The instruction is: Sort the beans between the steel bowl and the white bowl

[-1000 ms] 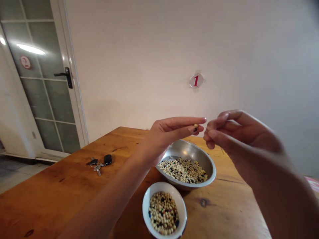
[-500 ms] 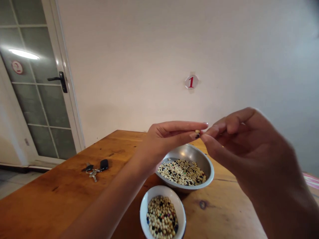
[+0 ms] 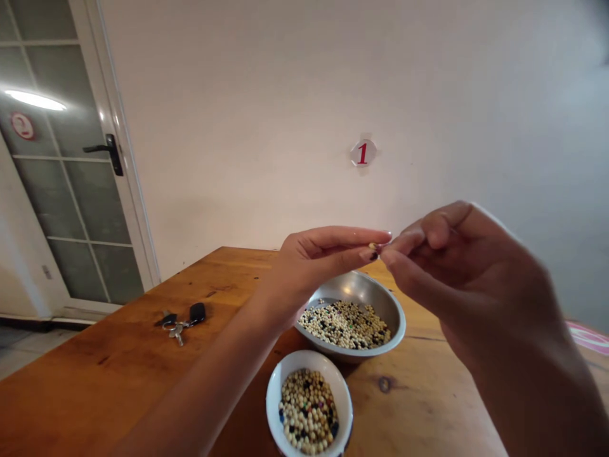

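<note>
Between the thumb and forefinger of my left hand [image 3: 328, 257] is a small cream bead [image 3: 373, 247]. My right hand [image 3: 457, 266] is closed in a pinch, its fingertips close against the left fingertips. Whatever it grips there is too small to make out. Below the hands stands a metal bowl [image 3: 398, 324] with many cream, black and a few coloured beads [image 3: 349, 325]. Nearer to me is a white bowl [image 3: 276, 393] of similar beads [image 3: 309, 412]. My left wrist covers part of the metal bowl's left rim.
Keys with a black fob [image 3: 197, 312] lie on the wooden table [image 3: 143, 374] at left. Behind it rises a pale wall with a red "1" sign [image 3: 363, 153]. A glass-paned door [image 3: 90, 190] is at far left. A pink-and-white item [image 3: 590, 335] shows at the right edge.
Both hands stay raised with fingertips together. The bead has tilted or slid slightly between the left fingers, and the right fingertips sit a little closer. The whole view has shifted slightly.
</note>
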The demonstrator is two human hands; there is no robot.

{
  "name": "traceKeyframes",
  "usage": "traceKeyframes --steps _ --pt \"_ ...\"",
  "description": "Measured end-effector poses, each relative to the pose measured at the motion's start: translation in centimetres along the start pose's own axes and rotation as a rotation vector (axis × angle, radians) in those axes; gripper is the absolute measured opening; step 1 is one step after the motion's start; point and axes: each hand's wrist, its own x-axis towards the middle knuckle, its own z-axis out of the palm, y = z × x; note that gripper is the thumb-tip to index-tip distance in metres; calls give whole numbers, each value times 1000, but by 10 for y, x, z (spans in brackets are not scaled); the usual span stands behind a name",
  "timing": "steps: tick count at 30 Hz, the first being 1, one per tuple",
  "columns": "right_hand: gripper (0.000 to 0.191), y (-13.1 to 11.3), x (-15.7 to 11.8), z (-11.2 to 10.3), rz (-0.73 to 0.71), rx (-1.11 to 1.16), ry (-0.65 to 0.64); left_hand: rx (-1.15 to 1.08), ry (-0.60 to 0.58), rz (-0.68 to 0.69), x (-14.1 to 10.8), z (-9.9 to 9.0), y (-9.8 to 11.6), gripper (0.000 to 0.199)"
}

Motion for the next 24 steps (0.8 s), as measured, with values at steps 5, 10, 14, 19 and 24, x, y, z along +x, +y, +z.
traceKeyframes --steps 5,10,14,19,24 --pt "25 -1 -1 0 -8 -26 -5 -2 6 -20 -1 0 1 13" --pt "25 -3 -2 -1 -18 -72 -29 30 -20 -3 -2 0 3 12" --pt "23 1 1 -4 -8 -90 -18 215 -7 49 -3 0 9 12" --pt "23 16 10 -7 126 61 -45 417 1 65 -4 -3 18 15" --pt "29 33 13 1 284 243 -30 479 33 37 -1 -10 11 18"
